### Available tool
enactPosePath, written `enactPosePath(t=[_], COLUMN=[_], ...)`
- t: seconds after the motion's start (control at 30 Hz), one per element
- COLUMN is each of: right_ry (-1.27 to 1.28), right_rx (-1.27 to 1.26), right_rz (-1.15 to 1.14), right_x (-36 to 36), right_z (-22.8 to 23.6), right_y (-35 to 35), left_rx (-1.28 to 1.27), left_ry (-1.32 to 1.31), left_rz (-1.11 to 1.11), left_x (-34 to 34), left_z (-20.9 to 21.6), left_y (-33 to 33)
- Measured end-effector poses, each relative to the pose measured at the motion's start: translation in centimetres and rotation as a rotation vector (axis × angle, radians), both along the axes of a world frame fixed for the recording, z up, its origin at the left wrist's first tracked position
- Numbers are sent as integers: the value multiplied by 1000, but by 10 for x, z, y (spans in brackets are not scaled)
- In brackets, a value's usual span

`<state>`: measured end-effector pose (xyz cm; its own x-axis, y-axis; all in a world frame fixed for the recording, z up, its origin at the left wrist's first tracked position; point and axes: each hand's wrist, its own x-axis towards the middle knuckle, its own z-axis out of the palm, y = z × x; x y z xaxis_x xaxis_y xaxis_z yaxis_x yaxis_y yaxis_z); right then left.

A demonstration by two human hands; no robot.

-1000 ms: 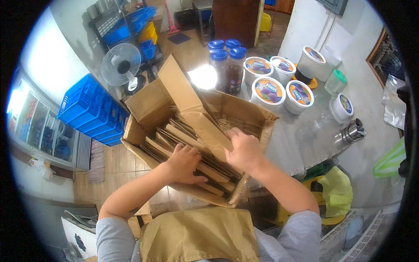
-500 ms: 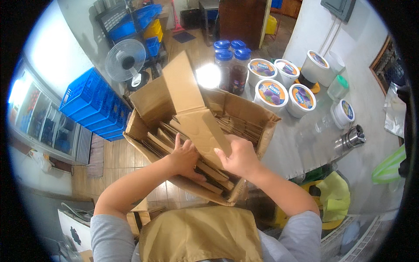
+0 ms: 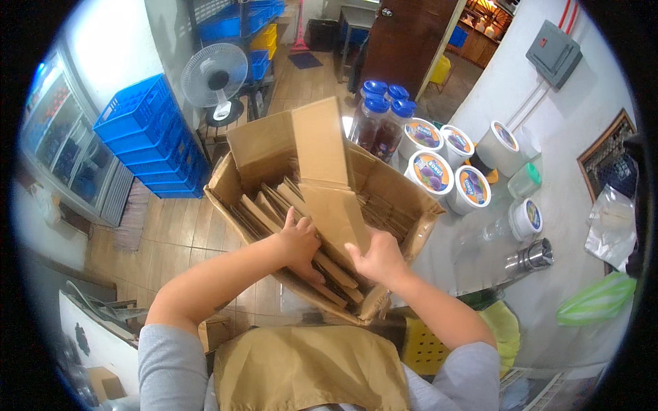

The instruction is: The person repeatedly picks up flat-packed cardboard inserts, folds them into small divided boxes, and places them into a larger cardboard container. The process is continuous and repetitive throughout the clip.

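Observation:
A large open cardboard box (image 3: 236, 218) stands in front of me, packed with flattened cardboard pieces (image 3: 269, 209) on edge. My right hand (image 3: 379, 259) is closed on the lower right edge of a folded cardboard piece (image 3: 334, 212); its thumb lies on the near face. This piece stands partly in the box, its upper panel rising above the rim. My left hand (image 3: 300, 246) rests on the packed pieces just left of it, fingers apart, one pointing up. Some of its fingertips are hidden among the cardboard.
To the right, a grey table (image 3: 439, 264) bears white lidded tubs (image 3: 430, 172), blue-capped jars (image 3: 373, 113), a green-lidded jar (image 3: 524, 181) and a steel cup (image 3: 538, 255). Stacked blue crates (image 3: 147, 140) and a fan (image 3: 214, 75) stand left. A yellow crate (image 3: 419, 346) sits near my right elbow.
The view has shifted, showing more of the right wall. The folded cardboard piece stands lower and more upright in the box, still in my right hand. My left hand stays on the packed pieces.

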<state>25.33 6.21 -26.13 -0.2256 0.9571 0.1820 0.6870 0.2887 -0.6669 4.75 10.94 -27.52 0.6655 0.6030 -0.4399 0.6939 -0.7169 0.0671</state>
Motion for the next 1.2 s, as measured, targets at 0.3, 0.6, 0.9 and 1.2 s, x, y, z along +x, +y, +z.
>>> enactPosePath(t=[0.3, 0.6, 0.9, 1.2], right_ry=[-284, -502, -420, -332], right_rx=[-259, -396, -237, 123], right_rz=[100, 177, 163, 265], right_x=[2, -17, -35, -33], right_z=[7, 11, 29, -6], right_y=[-6, 1, 27, 34], left_rx=[-43, 16, 381, 441], left_ry=[-204, -30, -512, -688], left_rz=[107, 297, 594, 709], left_x=[-48, -87, -107, -106], left_z=[6, 27, 16, 7], left_y=[-15, 42, 22, 16])
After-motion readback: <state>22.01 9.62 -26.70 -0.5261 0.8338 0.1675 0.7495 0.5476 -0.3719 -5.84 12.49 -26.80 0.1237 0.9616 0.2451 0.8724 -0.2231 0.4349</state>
